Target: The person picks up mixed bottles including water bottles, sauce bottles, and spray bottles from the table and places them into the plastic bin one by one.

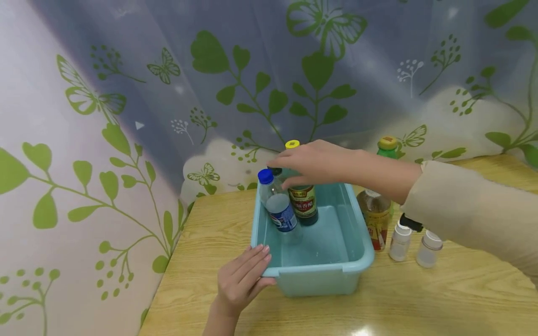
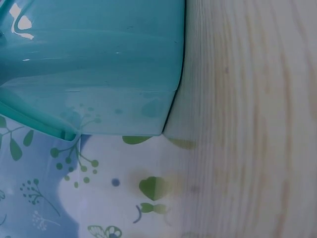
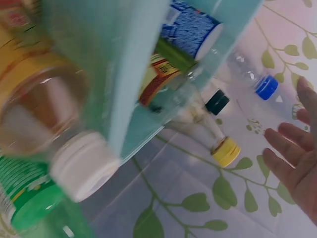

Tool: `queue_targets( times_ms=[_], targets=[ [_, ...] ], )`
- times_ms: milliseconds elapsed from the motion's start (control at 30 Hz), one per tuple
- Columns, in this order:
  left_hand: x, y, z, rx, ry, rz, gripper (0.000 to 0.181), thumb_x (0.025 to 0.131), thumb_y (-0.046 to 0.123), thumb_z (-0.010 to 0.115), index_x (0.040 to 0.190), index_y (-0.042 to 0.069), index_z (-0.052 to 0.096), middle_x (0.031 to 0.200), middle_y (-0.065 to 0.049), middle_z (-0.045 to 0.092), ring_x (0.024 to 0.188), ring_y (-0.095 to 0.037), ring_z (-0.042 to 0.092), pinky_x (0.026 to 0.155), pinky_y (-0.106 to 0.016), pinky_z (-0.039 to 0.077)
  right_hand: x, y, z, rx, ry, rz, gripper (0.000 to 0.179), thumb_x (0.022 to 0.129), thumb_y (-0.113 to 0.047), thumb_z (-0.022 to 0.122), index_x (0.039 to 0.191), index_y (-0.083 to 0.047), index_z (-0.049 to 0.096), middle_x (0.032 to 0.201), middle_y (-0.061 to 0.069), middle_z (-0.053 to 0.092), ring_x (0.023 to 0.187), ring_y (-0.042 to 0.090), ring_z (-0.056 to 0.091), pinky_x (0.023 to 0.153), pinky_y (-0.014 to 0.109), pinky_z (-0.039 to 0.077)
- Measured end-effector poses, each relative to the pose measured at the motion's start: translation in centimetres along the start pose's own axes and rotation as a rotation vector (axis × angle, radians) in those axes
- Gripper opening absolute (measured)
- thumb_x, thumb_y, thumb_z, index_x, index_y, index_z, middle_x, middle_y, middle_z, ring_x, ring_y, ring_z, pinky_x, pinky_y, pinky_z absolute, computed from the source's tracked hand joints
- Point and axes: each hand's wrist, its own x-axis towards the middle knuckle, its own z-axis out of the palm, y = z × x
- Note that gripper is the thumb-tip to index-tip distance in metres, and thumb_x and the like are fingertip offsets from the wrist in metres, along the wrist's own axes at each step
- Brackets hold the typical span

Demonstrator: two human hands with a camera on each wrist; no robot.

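Note:
My left hand point(image 1: 243, 279) grips the near left corner of a light-blue plastic tub point(image 1: 315, 269), its fingers over the rim and its thumb against the front side. Inside the tub, a clear bottle with a blue cap point(image 1: 265, 176) and blue label leans at the left. Beside it stand a dark-capped bottle point(image 3: 217, 102) and a yellow-capped bottle point(image 3: 226, 151). My right hand point(image 1: 317, 161) hovers over these bottles, partly covering them in the head view. In the right wrist view its fingers point(image 3: 282, 144) are spread, apart from the caps, holding nothing.
Right of the tub stand a white-capped bottle of brown liquid point(image 1: 375, 217), a green bottle with a yellow cap point(image 1: 387, 145) and two small white bottles, one nearer the tub point(image 1: 400, 242), the other beyond it point(image 1: 429, 249). A patterned curtain point(image 1: 252, 93) hangs behind the wooden table point(image 1: 201, 233).

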Motion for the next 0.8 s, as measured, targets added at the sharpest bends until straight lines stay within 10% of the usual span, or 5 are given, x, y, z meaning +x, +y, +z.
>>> queue_targets(
  times_ms=[233, 500, 800],
  targets=[
    [0.1, 0.0, 0.0, -0.001, 0.009, 0.003, 0.04, 0.093, 0.031, 0.059, 0.081, -0.005, 0.073, 0.079, -0.018, 0.072, 0.069, -0.026, 0.071, 0.069, -0.034, 0.06, -2.8, 0.3, 0.8, -0.081, 0.231, -0.108, 0.051, 0.087, -0.041, 0.065, 0.13, -0.015, 0.057, 0.131, 0.007, 0.059, 0.065, 0.019, 0.066, 0.038, 0.022, 0.037],
    [0.2, -0.1, 0.0, 0.006, 0.013, 0.001, 0.041, 0.093, 0.031, 0.059, 0.08, -0.005, 0.073, 0.078, -0.018, 0.072, 0.068, -0.026, 0.071, 0.067, -0.033, 0.06, -5.2, -0.1, 1.6, -0.115, 0.452, -0.242, 0.046, 0.087, -0.04, 0.065, 0.122, -0.011, 0.064, 0.12, 0.01, 0.065, 0.098, 0.029, 0.067, 0.08, 0.042, 0.058],
    [0.2, -0.1, 0.0, -0.007, 0.008, -0.007, 0.04, 0.092, 0.031, 0.06, 0.081, -0.004, 0.073, 0.079, -0.018, 0.072, 0.07, -0.027, 0.071, 0.07, -0.034, 0.06, -6.7, 0.1, 2.6, -0.137, 0.723, -0.331, 0.055, 0.102, -0.045, 0.032, 0.107, -0.006, 0.071, 0.105, 0.01, 0.072, 0.095, 0.021, 0.069, 0.085, 0.044, 0.056]
  ],
)
